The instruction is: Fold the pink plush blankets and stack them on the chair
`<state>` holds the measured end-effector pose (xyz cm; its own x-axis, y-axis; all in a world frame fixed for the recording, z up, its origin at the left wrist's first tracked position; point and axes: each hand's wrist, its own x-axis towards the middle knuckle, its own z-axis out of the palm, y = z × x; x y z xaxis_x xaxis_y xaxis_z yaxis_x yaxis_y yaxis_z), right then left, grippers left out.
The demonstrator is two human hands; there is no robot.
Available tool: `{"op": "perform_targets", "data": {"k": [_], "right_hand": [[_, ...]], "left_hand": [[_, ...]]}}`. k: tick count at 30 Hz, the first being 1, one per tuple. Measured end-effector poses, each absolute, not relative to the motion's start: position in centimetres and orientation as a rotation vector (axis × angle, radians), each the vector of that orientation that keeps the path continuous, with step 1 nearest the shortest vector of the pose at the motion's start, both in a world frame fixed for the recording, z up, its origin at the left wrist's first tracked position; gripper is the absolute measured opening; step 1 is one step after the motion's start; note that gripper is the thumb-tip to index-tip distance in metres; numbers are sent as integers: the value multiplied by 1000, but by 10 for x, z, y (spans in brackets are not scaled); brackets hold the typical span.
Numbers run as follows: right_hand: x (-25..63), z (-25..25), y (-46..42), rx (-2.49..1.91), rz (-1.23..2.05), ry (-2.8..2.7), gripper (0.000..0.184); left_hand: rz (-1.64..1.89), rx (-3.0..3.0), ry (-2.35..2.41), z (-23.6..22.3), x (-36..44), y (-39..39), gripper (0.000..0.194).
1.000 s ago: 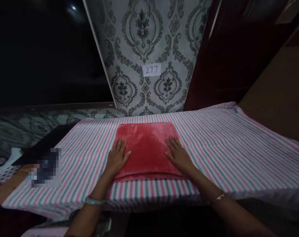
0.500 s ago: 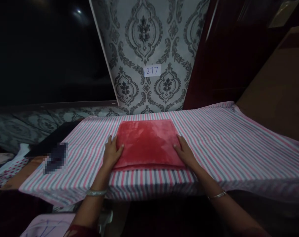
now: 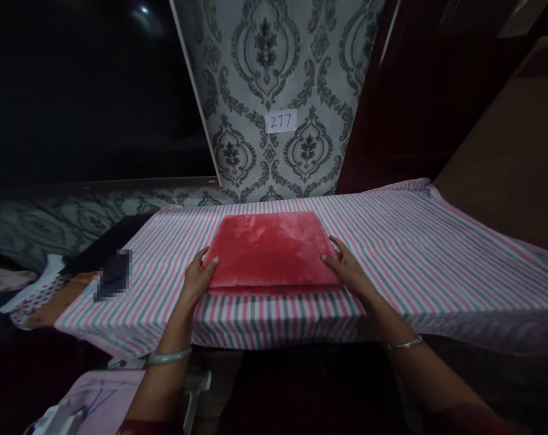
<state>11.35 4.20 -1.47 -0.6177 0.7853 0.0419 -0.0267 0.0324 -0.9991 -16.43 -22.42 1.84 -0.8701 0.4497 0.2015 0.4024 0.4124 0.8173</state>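
A folded red plush cloth (image 3: 274,251) lies near the front edge of the striped tablecloth (image 3: 428,260), its fold layers showing along the near side. My left hand (image 3: 200,275) grips its left edge, thumb on top and the other fingers around the side, partly hidden. On the opposite edge my right hand (image 3: 348,266) holds the cloth the same way, thumb pressed on its upper face. Whether its near part is lifted off the table I cannot tell.
A pixelated dark object (image 3: 115,275) rests on the table's left part. Behind stand a patterned wall with a "277" paper label (image 3: 281,121) and a large black screen (image 3: 87,90). A pink seat-like surface (image 3: 108,393) is at lower left.
My hands have gone from lying flat on top of the red cloth to its left and right edges, with fingers now around the sides. The view has shifted slightly.
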Motion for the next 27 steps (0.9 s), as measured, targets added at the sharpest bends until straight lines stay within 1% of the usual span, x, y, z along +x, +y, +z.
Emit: {"op": "perform_targets", "data": {"k": [2,5,7,10,12,14,16,18,22,27], "right_hand": [[122,-18,45,-826,1597,-1752,94],[132,-25,50,-916,1419,-1929,83],[133,-23,48,-934,1154,-2052,73],[120,-9,30,-792,598,-2209,60],[104,4,10,-654,332,-2332,53],[86,12,-12,-598,170,-2476,51],[72,11,-28,-620,59,-2601,51],[65,2,-35,-660,-10,-2665,53],[64,-20,-32,-652,-87,-2694,54],[69,-34,-31,-621,-221,-2660,50]], "left_hand": [[1365,822,2581,15,-164,-231,51],[1099,808,2670,13,-162,-240,52],[949,847,2830,18,-157,-241,58],[802,1170,3040,33,-133,-227,61],[696,1449,3044,41,-109,-209,59],[522,1646,2972,41,-86,-189,60],[409,1720,2919,32,-70,-174,62],[368,1705,2891,17,-64,-166,65],[394,1659,2856,-5,-68,-167,68],[477,1630,2805,-10,-64,-172,70]]}}
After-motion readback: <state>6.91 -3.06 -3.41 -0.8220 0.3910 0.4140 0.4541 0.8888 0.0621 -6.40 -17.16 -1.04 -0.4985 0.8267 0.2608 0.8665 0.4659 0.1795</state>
